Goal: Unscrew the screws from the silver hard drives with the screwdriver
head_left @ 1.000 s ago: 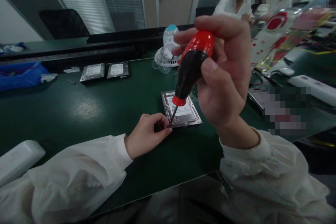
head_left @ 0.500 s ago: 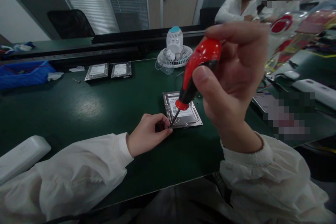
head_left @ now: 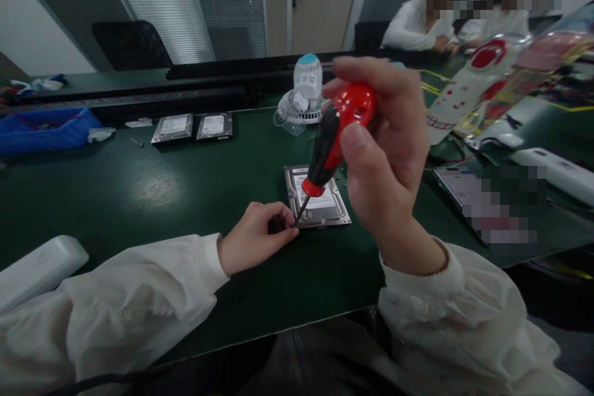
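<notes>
A silver hard drive [head_left: 331, 213] with a white label lies flat on the green table in front of me. My right hand [head_left: 390, 142] is wrapped round a red and black screwdriver [head_left: 328, 142], held at a slant with its handle up and right. Its thin shaft runs down to the drive's near left corner. There my left hand [head_left: 260, 229] has thumb and fingertips pinched close to the tip. What lies between those fingertips is too small to make out. A few tiny screws [head_left: 342, 176] seem to lie by the drive's right edge, partly hidden by my right hand.
Two more hard drives [head_left: 171, 129] [head_left: 214, 125] lie farther back, left of a small white fan [head_left: 308, 80]. A blue bin [head_left: 46, 130] stands far left, a white case [head_left: 41, 266] near left. At right are a phone [head_left: 452, 189] and clear bottles [head_left: 464, 93]. People sit beyond.
My right hand and the screwdriver have shifted left and slightly down, and the handle has turned in the grip. The left hand stays pinched at the drive's corner. The view has moved slightly.
</notes>
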